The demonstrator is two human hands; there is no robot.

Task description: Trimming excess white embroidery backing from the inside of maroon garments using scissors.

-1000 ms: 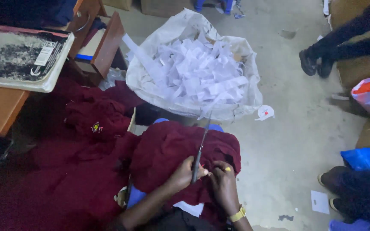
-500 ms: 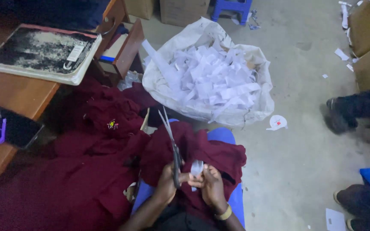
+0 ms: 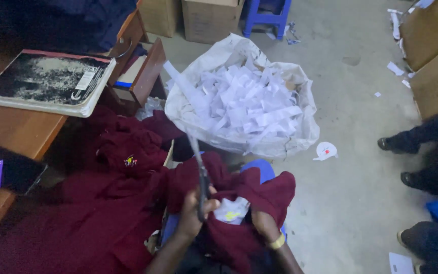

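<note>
A maroon garment (image 3: pixel 259 195) lies bunched over my lap, with a white patch (image 3: pixel 231 210) showing between my hands. My left hand (image 3: pixel 194 215) is closed around the handles of a pair of scissors (image 3: pixel 199 165), whose blades point up and away from me. Beside the white patch, my right hand (image 3: pixel 260 223), with a yellow band on its wrist, grips the maroon cloth. More maroon garments (image 3: pixel 102 203) are heaped to my left.
A big white sack (image 3: pixel 300 132) full of white paper strips stands on the concrete floor ahead. At left are a wooden desk (image 3: pixel 21 134) with a worn book (image 3: pixel 46 81), a dark phone (image 3: pixel 8 170) and an open drawer (image 3: pixel 145 76). Other people's feet (image 3: pixel 406 147) are at right.
The scissors have swung from leaning right to pointing up and slightly left. The white patch on the garment has come into view between my hands. The view has drifted left.
</note>
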